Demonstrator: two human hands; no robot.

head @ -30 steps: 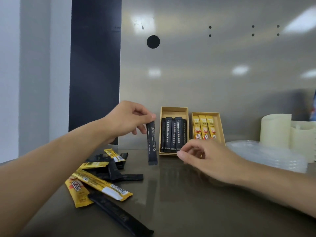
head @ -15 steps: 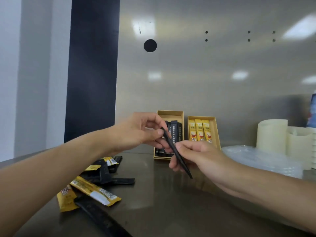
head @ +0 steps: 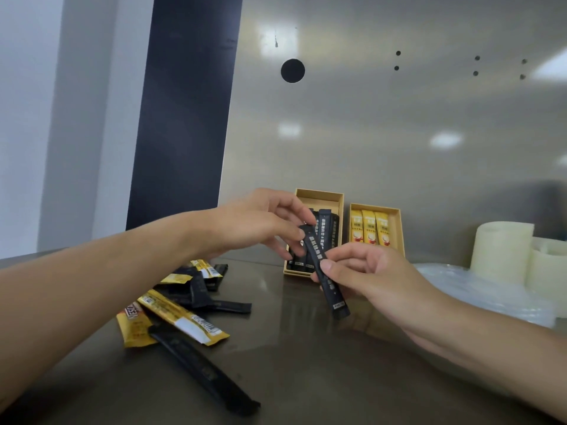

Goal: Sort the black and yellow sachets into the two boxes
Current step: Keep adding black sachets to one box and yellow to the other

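One black sachet [head: 336, 297] held by both hands | left hand [head: 260, 223] pinches its top end; right hand [head: 372, 271] pinches its middle | next, likely: lay it flat in the black-filled box [head: 319, 195]

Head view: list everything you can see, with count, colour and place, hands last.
table: one, grey, foreground
left box: one, tan, at the wall
boxed black sachets: count unclear, black, in left box
right box: one, tan, beside left box
boxed yellow sachets: three, yellow, side by side in right box
held sachet: one, black, tilted in the air before left box
loose sachets: mixed pile, yellow and black, table's left
foam rolls: two, cream, far right
plastic stack: one, clear, before the rolls
left hand: pinches held sachet's top end
right hand: pinches its middle
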